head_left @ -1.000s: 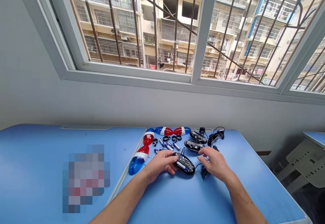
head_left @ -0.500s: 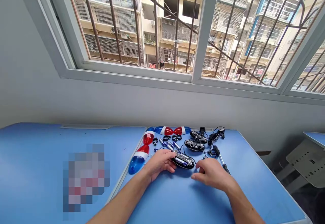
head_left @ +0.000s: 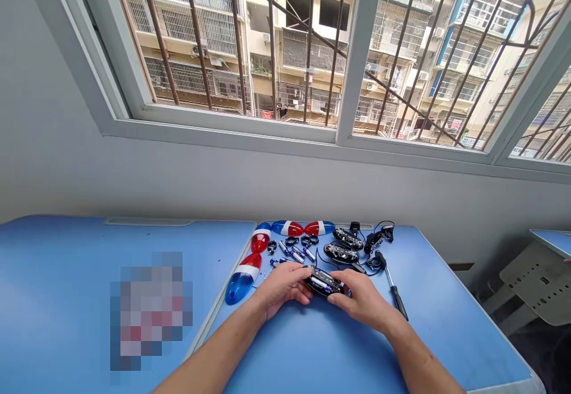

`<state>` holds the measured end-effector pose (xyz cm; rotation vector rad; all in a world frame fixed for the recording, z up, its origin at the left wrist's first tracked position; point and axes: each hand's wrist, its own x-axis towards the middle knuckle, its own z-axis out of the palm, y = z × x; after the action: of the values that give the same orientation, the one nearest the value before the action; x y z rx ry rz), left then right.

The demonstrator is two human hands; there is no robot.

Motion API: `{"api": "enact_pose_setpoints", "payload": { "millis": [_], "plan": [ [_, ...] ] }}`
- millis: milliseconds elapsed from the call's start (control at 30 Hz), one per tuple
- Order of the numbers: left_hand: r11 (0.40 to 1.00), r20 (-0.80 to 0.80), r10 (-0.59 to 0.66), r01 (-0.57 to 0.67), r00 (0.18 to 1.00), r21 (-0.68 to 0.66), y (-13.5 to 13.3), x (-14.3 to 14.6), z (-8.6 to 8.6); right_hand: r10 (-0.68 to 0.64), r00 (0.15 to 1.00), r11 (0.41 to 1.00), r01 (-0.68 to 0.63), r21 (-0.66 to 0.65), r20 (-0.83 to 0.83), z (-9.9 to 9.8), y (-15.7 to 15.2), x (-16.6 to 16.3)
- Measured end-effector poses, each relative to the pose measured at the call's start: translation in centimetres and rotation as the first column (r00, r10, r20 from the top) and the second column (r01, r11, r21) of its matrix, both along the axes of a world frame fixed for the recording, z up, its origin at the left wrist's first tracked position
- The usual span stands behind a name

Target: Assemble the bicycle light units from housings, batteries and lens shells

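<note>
A black oval battery housing (head_left: 323,282) with blue-and-silver batteries seated in it lies between my hands, low over the table. My left hand (head_left: 288,287) grips its left end, thumb on top. Fingers and thumb of my right hand (head_left: 359,296) close around its right end. A thin black cable runs from the housing's back. Behind it sit two similar black housings (head_left: 341,253), (head_left: 348,239). Loose batteries (head_left: 297,253) lie beyond my left hand, with black ring clamps (head_left: 292,241) behind them.
Red, white and blue covers (head_left: 243,279) line the left and back of the blue table (head_left: 357,358). A screwdriver (head_left: 397,299) lies to the right, near a black cabled part (head_left: 379,239). A blurred-out patch (head_left: 151,316) covers something on the left table. A window stands behind.
My right hand has moved left and taken hold of the housing's right end. The left hand keeps its grip. More of the screwdriver shows now.
</note>
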<state>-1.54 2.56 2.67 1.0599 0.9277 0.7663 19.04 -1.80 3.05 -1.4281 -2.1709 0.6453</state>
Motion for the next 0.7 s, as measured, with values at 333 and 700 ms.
{"api": "enact_pose_setpoints", "payload": {
  "millis": [333,700],
  "plan": [
    [0.998,0.028,-0.019,0.02,0.999,-0.053,0.5,-0.1,-0.26,0.017,0.998,0.999,-0.019,-0.046,-0.052,0.42,0.42,0.64],
    [0.996,-0.129,-0.021,0.032,0.991,0.086,0.17,0.0,-0.66,0.002,0.995,0.993,-0.014,-0.117,-0.096,0.81,0.4,0.43]
  ]
}}
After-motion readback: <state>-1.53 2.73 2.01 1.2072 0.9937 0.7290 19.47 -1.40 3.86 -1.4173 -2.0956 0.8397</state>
